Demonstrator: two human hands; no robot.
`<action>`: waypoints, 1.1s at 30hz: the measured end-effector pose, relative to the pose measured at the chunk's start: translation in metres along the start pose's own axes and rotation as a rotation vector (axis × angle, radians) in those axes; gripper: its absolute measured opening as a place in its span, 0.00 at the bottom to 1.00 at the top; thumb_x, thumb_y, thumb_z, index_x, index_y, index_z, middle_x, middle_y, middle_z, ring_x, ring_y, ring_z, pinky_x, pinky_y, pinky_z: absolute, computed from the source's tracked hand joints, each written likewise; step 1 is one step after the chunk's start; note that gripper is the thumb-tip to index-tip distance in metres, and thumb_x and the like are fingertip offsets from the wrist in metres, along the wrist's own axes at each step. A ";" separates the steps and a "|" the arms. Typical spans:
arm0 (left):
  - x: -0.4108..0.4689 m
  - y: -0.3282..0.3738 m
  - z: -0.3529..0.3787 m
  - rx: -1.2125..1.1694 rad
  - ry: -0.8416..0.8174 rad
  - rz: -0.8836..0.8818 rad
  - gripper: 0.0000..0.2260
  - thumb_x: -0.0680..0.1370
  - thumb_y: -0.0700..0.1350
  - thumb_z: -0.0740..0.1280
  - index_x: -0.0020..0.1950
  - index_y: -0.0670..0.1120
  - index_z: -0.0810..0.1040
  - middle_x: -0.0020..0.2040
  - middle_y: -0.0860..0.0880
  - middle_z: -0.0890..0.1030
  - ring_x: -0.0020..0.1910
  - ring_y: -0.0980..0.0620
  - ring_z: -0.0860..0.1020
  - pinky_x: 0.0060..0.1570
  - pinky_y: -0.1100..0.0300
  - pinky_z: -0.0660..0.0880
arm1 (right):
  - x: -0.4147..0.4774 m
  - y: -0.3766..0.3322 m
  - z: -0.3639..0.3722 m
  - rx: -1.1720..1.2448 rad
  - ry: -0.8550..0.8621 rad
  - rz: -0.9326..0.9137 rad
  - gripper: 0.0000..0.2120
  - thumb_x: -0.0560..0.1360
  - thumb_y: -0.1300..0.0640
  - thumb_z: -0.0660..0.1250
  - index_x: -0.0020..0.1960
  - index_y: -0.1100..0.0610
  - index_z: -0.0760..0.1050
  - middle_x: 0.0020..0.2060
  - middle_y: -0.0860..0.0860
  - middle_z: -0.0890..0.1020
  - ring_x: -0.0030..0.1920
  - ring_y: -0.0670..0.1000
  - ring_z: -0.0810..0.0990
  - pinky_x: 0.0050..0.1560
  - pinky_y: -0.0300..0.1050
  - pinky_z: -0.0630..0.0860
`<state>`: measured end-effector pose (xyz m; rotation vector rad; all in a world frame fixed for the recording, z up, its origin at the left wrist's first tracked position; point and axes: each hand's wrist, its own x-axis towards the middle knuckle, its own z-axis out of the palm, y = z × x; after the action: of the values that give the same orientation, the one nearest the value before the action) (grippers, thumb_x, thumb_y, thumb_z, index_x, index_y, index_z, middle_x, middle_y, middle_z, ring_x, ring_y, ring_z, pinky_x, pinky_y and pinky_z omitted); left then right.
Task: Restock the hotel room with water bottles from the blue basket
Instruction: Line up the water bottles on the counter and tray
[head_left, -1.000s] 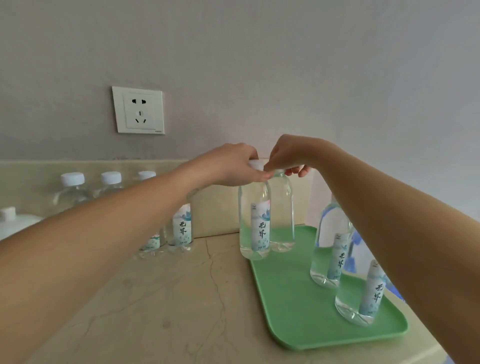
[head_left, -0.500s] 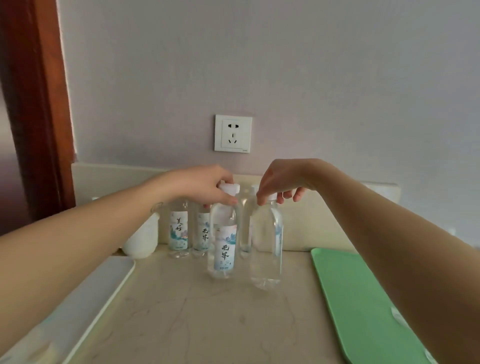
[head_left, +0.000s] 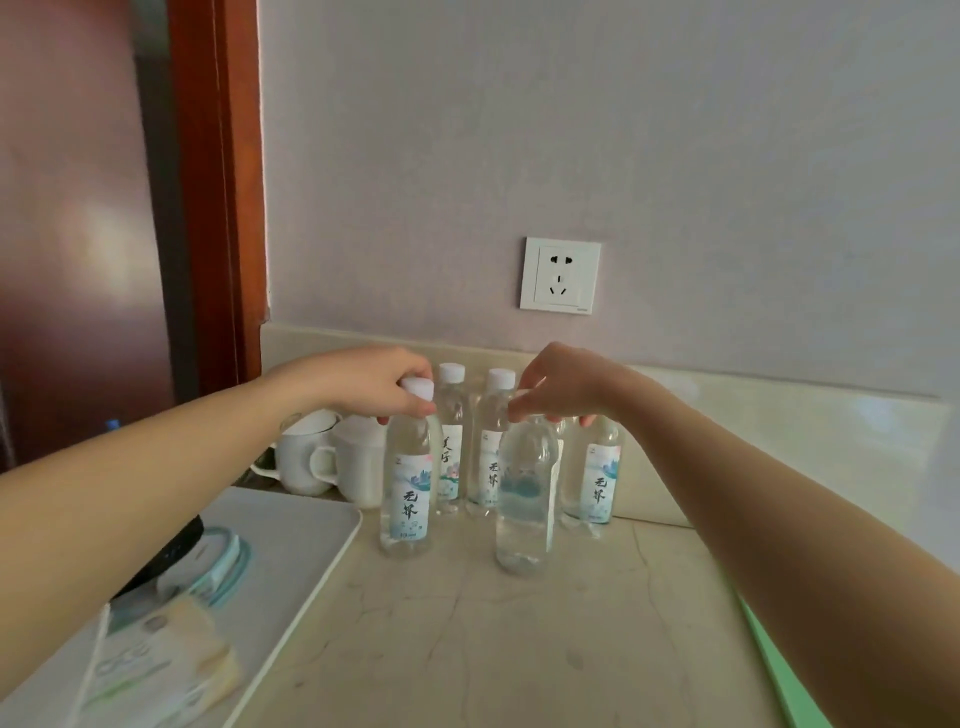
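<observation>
The left hand (head_left: 382, 387) is closing its grip round the white cap and neck of a clear plastic water bottle with a pale blue label (head_left: 408, 488), with the fingers curling over the top. The right hand (head_left: 558, 387) is pinching the top of a second clear plastic water bottle (head_left: 524, 499), whose label is facing away and whose cap is hiding under the fingers. Both bottles are hanging upright straight below the grips, with their bases at or just above the beige marbled tabletop (head_left: 493, 639); I cannot tell whether they are touching it.

Just beyond the grips, three more capped water bottles (head_left: 451, 447) are standing in a row against the backsplash (head_left: 727, 395), so part of the restocking is looking done. On this showing the two held bottles are joining that group, and releasing them is the step remaining here. The blue basket is not showing, so how many bottles are waiting in it is unknown.

Left of the left grip, white ceramic mugs (head_left: 306, 460) are sitting behind a white tray (head_left: 306, 540). The edge of a green tray (head_left: 774, 670) is lying below the right forearm.
</observation>
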<state>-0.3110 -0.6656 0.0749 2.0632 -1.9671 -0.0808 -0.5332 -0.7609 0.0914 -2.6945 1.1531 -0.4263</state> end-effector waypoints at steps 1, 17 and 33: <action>0.002 -0.003 0.001 -0.010 0.002 -0.005 0.05 0.77 0.56 0.68 0.49 0.57 0.76 0.45 0.48 0.84 0.43 0.49 0.83 0.45 0.46 0.80 | 0.001 0.000 0.002 -0.004 0.024 0.000 0.15 0.72 0.49 0.73 0.48 0.61 0.84 0.29 0.49 0.79 0.32 0.49 0.79 0.26 0.37 0.74; 0.033 -0.002 0.008 -0.151 -0.098 -0.011 0.21 0.74 0.48 0.75 0.63 0.51 0.71 0.56 0.45 0.77 0.51 0.45 0.81 0.42 0.57 0.81 | 0.017 0.001 -0.006 0.113 -0.155 0.007 0.23 0.70 0.61 0.77 0.63 0.56 0.76 0.49 0.61 0.83 0.40 0.54 0.86 0.38 0.48 0.84; 0.041 -0.003 0.016 -0.309 -0.070 -0.006 0.24 0.69 0.44 0.78 0.60 0.51 0.71 0.58 0.42 0.76 0.54 0.41 0.82 0.51 0.47 0.82 | 0.028 -0.021 0.008 0.004 -0.007 -0.039 0.22 0.68 0.48 0.78 0.57 0.58 0.78 0.35 0.51 0.86 0.33 0.47 0.86 0.40 0.36 0.79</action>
<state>-0.3090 -0.7082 0.0650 1.8886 -1.8514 -0.4351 -0.4979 -0.7660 0.0952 -2.7165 1.0989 -0.4249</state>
